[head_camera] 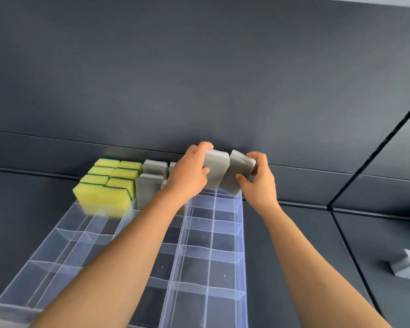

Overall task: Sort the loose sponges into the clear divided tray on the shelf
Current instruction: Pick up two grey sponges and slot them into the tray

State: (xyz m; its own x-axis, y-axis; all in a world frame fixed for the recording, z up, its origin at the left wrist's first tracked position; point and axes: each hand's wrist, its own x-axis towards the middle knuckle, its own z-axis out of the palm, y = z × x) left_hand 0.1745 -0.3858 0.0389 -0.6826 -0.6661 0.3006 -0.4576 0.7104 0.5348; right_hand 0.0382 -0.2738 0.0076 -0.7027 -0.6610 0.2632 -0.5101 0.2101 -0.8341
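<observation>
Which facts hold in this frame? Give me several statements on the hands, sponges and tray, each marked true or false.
1. The left hand grips a grey sponge, and the right hand grips a second grey sponge. True.
2. The yellow sponges fill the near end of the clear tray. False: they stand at its far left end.
3. Both held sponges are above the tray's far right corner. True.
4. The tray's near compartments hold grey sponges. False: no sponges show in them.
5. A loose grey sponge lies on the shelf right of the tray. True.
</observation>
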